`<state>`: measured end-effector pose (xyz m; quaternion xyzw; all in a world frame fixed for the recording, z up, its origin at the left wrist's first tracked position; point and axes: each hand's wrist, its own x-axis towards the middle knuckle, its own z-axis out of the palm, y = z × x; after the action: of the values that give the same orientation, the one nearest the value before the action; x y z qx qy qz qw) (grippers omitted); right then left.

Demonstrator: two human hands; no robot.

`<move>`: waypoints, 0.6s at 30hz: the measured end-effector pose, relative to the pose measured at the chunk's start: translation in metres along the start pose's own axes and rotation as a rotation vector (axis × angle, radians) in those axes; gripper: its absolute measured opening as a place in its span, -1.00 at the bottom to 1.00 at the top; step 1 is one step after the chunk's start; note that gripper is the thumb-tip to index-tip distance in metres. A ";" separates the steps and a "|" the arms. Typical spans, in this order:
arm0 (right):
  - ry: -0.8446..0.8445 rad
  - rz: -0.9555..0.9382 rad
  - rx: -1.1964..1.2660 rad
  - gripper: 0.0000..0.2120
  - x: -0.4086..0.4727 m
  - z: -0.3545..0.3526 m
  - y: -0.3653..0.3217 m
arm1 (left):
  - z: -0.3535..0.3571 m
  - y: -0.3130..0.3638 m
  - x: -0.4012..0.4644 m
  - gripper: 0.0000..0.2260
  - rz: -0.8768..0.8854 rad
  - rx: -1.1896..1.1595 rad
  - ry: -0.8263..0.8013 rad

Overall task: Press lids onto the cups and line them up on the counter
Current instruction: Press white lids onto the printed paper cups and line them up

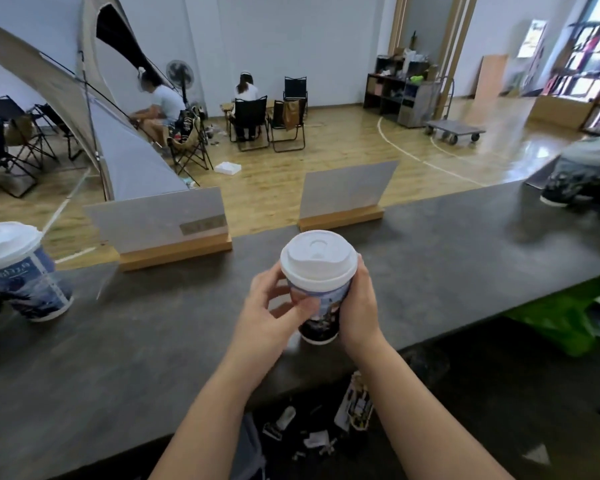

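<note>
A printed paper cup (321, 315) with a white lid (318, 259) on top stands in the middle of the dark counter (125, 341). My left hand (271, 306) holds its left side, thumb and fingers curled round the cup wall. My right hand (359, 303) wraps the right side, fingers hidden behind the cup. A second lidded cup (21, 271) of the same blue print stands at the counter's far left.
Two sign holders on wooden bases (175, 252) (342, 218) stand along the counter's far edge. A dark bundled object (589, 174) sits at the far right. Green bags (568, 320) and small clutter lie below the counter. People sit on folding chairs beyond.
</note>
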<state>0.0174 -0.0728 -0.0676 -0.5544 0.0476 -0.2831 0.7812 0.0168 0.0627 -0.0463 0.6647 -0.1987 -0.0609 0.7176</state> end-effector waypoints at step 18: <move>0.156 -0.127 -0.315 -0.70 0.116 -0.371 -0.145 | 0.405 -0.030 0.099 -0.41 0.032 -0.099 -0.156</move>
<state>-0.0864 -0.4747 -0.0514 -0.6480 0.1166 -0.3629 0.6594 -0.0361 -0.3519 -0.0402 0.6182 -0.2613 -0.1106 0.7330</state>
